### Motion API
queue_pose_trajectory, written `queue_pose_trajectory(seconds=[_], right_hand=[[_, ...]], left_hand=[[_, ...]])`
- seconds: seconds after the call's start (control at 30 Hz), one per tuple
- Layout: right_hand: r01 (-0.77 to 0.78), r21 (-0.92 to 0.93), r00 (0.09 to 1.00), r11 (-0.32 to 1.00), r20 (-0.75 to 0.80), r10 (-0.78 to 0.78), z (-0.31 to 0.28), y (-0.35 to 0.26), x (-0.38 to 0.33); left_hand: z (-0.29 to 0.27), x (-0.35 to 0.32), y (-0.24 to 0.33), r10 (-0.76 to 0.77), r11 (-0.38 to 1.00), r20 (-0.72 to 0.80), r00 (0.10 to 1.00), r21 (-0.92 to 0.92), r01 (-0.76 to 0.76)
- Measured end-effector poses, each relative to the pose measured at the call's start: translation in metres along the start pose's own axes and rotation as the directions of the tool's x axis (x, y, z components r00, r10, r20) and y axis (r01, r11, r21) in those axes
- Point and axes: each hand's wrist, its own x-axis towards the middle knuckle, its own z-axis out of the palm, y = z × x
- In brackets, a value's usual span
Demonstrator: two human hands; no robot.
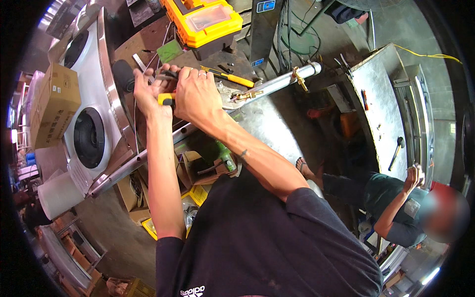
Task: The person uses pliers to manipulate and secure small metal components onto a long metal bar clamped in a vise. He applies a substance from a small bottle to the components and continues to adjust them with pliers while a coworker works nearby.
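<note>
My right hand [200,96] is closed around a wrench, whose grey metal head [228,95] shows beyond my knuckles. A yellow-and-black handle end [166,99] sticks out on the other side, against my left palm. The wrench head meets a brass fitting [249,95] on a long silver pipe [279,83]. My left hand [147,94] is palm up beside it, fingers apart and slightly curled. Between my left fingertips and right hand is a dark piece [167,74] too covered to name. A second brass valve [300,79] stands near the pipe's far right end.
On the workbench lie a yellow-handled tool [240,80] and an orange-yellow toolbox [205,24]. At left are a white panel with round black parts [89,137] and a cardboard box [57,106]. At right, a co-worker [396,208] is beside a metal-topped table [378,106] holding a hammer [397,152].
</note>
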Motion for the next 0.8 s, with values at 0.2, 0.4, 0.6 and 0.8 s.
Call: queue_pose_trajectory(seconds=[0.2, 0.4, 0.6, 0.8], right_hand=[[-0.165, 0.000, 0.983, 0.986, 0.085, 0.165, -0.001, 0.009, 0.023], [-0.137, 0.072, 0.832, 0.988, 0.549, 0.075, -0.020, 0.042, 0.066], [-0.305, 0.080, 0.807, 0.949, 0.551, 0.212, -0.015, 0.056, 0.072], [-0.231, 0.214, 0.837, 0.949, 0.540, 0.082, -0.018, 0.072, 0.079]], left_hand=[[0.013, 0.047, -0.008, -0.106, 0.992, 0.143, 0.984, 0.085, 0.094], [0.013, 0.070, -0.020, -0.139, 0.981, 0.280, 0.950, 0.167, 0.095], [0.021, 0.094, -0.025, -0.254, 0.960, 0.332, 0.908, 0.200, 0.196], [0.030, 0.108, -0.034, -0.297, 0.949, 0.390, 0.872, 0.222, 0.224]])
